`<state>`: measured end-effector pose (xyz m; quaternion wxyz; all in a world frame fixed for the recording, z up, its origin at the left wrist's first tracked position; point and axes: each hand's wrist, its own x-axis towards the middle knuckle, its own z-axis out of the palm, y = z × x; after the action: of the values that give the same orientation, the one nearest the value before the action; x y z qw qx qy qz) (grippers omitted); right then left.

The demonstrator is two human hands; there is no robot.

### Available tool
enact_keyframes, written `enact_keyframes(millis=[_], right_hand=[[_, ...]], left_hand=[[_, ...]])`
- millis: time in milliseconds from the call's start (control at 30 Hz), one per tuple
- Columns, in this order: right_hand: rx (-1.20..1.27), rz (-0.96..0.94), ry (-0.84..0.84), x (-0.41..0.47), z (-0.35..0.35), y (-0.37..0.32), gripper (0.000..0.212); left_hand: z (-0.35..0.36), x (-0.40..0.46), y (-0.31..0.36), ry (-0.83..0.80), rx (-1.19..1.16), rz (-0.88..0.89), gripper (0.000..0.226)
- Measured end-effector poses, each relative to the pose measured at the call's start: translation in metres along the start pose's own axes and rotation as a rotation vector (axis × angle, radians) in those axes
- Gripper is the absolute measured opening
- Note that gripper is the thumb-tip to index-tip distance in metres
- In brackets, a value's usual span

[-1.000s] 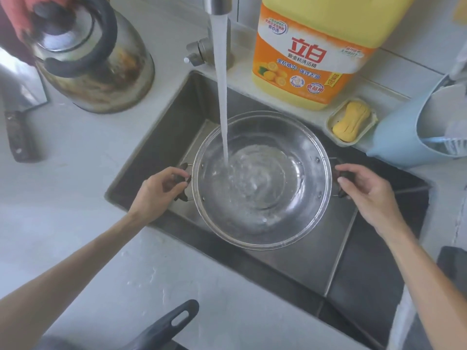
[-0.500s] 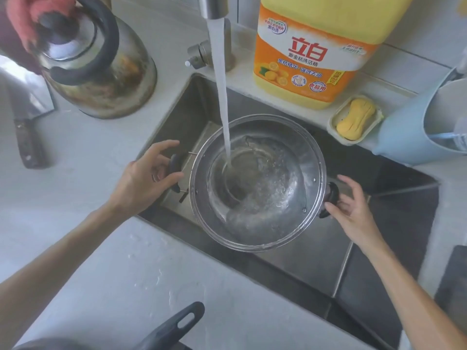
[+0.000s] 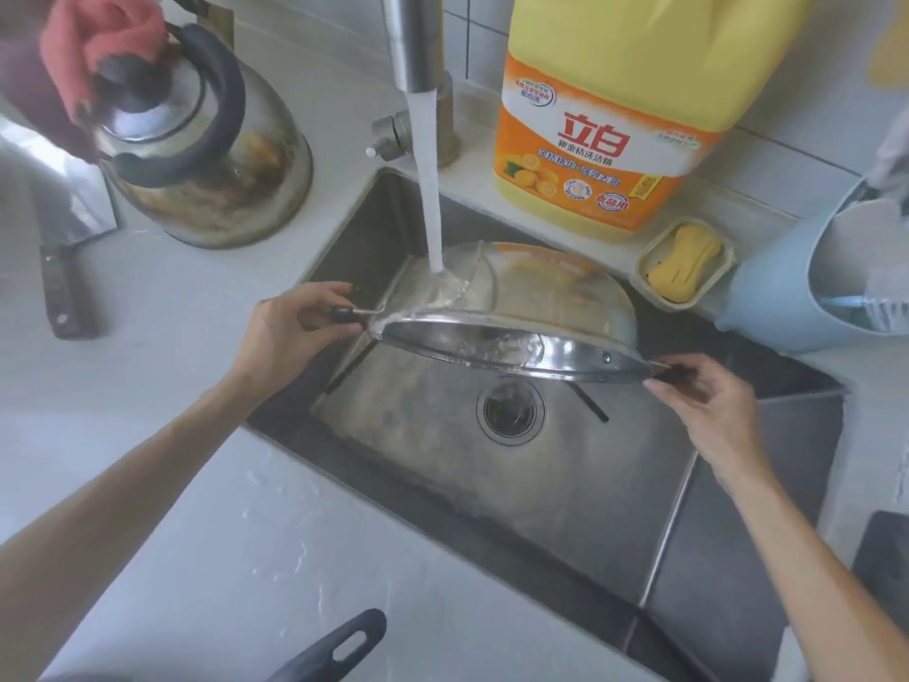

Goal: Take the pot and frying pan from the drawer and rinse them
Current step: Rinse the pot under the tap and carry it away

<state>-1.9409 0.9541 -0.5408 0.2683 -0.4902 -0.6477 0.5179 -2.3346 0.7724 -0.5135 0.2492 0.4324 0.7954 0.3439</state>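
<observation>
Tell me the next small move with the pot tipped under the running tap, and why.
Probably keep turning the pot under the stream: left hand and right hand grip its handles, and water hits only the outer wall near the left handle.

A single head-worn view looks forward and steeply down from above the counter edge, close over the sink (image 3: 688, 509). Both forearms enter from the bottom corners; the left hand (image 3: 290, 332) and right hand (image 3: 708, 406) sit mid-frame. Beyond the fingertips the faucet (image 3: 418, 41) and tiled wall reach the top edge. Wide-angle bending curves the edges. No second view shares the scene.
</observation>
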Motion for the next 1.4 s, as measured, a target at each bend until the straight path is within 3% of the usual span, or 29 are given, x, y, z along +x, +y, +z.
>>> enact_keyframes(millis=[233,300,400,467,567,633,800,967,1100,1267,1400], right_hand=[[-0.045,-0.151,0.018,-0.001,0.014,0.004,0.032],[-0.062,-0.207,0.017,-0.001,0.016,0.002,0.030],[-0.100,-0.287,0.017,0.001,0.017,0.005,0.047],[-0.089,-0.287,0.011,0.002,0.018,0.007,0.042],[0.000,-0.167,0.022,0.000,0.019,0.008,0.031],[0.016,-0.095,0.023,-0.002,0.022,0.007,0.034],[0.057,0.001,0.012,-0.002,0.032,0.006,0.042],[0.053,0.126,-0.214,0.000,0.027,0.007,0.050],[0.354,0.318,-0.300,-0.003,0.033,0.007,0.042],[0.414,0.431,-0.230,-0.001,0.052,0.008,0.024],[0.455,0.426,-0.107,0.012,0.048,0.001,0.024]], left_hand=[[0.001,-0.001,-0.017,-0.113,-0.267,-0.235,0.019],[0.000,0.000,-0.019,-0.147,-0.325,-0.239,0.021],[-0.006,-0.002,-0.022,-0.230,-0.372,-0.232,0.022],[-0.012,-0.004,-0.026,-0.305,-0.355,-0.216,0.022],[-0.014,-0.007,-0.029,-0.354,-0.503,-0.219,0.023],[-0.008,-0.006,-0.029,-0.287,-0.589,-0.281,0.021],[0.008,-0.006,-0.026,-0.109,-0.486,-0.230,0.027],[-0.004,-0.004,-0.024,-0.023,-0.452,-0.186,0.014],[-0.018,0.000,-0.014,0.026,-0.509,-0.139,0.019],[-0.028,0.005,0.002,0.055,-0.512,-0.138,0.022],[-0.025,0.001,0.005,-0.006,-0.477,-0.257,0.006]])
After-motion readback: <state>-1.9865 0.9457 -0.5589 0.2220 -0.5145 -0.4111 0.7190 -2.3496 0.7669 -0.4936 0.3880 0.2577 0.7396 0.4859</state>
